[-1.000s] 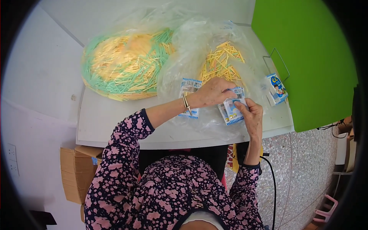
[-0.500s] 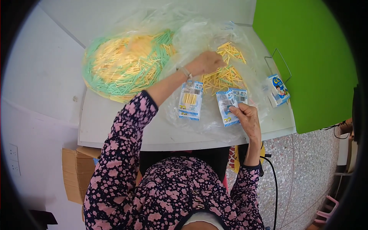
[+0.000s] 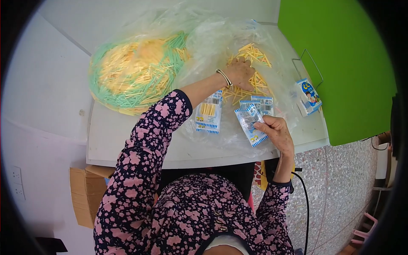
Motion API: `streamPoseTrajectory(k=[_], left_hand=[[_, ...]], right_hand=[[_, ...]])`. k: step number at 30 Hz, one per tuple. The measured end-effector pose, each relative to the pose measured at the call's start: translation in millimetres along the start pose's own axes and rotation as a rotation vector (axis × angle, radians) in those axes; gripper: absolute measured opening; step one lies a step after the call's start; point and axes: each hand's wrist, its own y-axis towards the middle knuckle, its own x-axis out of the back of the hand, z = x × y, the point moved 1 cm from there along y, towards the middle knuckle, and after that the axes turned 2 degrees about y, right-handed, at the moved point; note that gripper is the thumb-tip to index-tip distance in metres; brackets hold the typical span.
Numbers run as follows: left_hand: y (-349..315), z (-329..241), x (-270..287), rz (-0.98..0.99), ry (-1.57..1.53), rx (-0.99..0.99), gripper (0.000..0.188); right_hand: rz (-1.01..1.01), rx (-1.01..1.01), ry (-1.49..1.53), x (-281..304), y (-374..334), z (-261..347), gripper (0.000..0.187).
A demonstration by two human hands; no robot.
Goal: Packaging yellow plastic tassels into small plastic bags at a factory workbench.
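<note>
My left hand (image 3: 241, 75) reaches across to a loose pile of thin yellow sticks (image 3: 259, 81), its fingers apart and touching the pile. A clear plastic sheet or bag (image 3: 204, 44) lies beneath these sticks. Between thumb and fingers, my right hand (image 3: 278, 132) pinches a small blue-and-white clear packet (image 3: 250, 123), tilted over the table's near part. Just behind it lie other similar packets (image 3: 267, 104). Below my left wrist, a stack of packets (image 3: 208, 111) rests flat, the top one showing yellow sticks inside.
A large clear bag (image 3: 136, 72) bulging with yellow and green sticks sits on the left of the white table (image 3: 127, 148). At the right, a blue printed packet (image 3: 309, 97) leans by a wire stand (image 3: 312, 68) and a green panel (image 3: 340, 63). A cardboard box (image 3: 85, 195) stands below.
My left hand has come down onto the stick pile and its fingers have spread. My right hand has drawn its packet slightly nearer, away from the packets behind it.
</note>
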Motion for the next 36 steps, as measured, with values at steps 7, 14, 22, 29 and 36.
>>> streamPoseTrajectory(k=[7,14,22,29,36], left_hand=[[12,-14,-5,-0.089,-0.042,-0.118,0.050],[3,3,-1,0.103,-0.150,-0.326,0.042],[-16,8,41,0.261,-0.095,-0.230,0.051],[-21,-16,20,0.231,0.110,-0.315,0.064],[-7,8,18,0.225,0.081,-0.324,0.067]], right_hand=[[-0.043,-0.032,0.050,4,4,-7,0.031],[-0.052,-0.040,0.069,10,5,-9,0.024],[-0.018,-0.038,0.113,9,3,-14,0.023],[0.013,-0.055,0.113,11,2,-16,0.014],[0.033,-0.043,0.108,10,2,-11,0.013]])
